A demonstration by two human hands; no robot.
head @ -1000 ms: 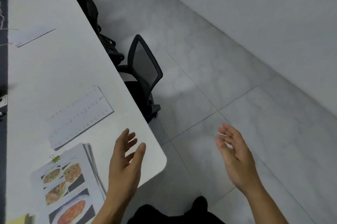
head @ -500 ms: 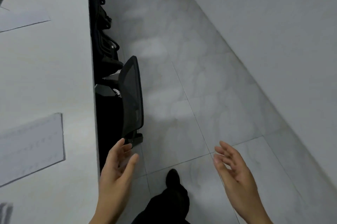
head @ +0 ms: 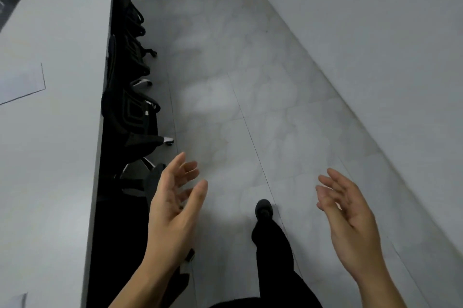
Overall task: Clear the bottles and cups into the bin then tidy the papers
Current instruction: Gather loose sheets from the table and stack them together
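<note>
Hands first: we find our left hand [head: 172, 210] and right hand [head: 350, 215] both spread, fingers loose, holding nothing, raised over the floor [head: 225, 82]. Our shoe [head: 263, 208] is mid-step. Since a second ago we have turned into the aisle, and the table corner we faced has left the view. One sheet of paper [head: 20, 84] lies flat on the table [head: 62, 132], left of the chairs [head: 130, 112]. No bottle, cup or bin shows; we judge this a walk toward further items.
</note>
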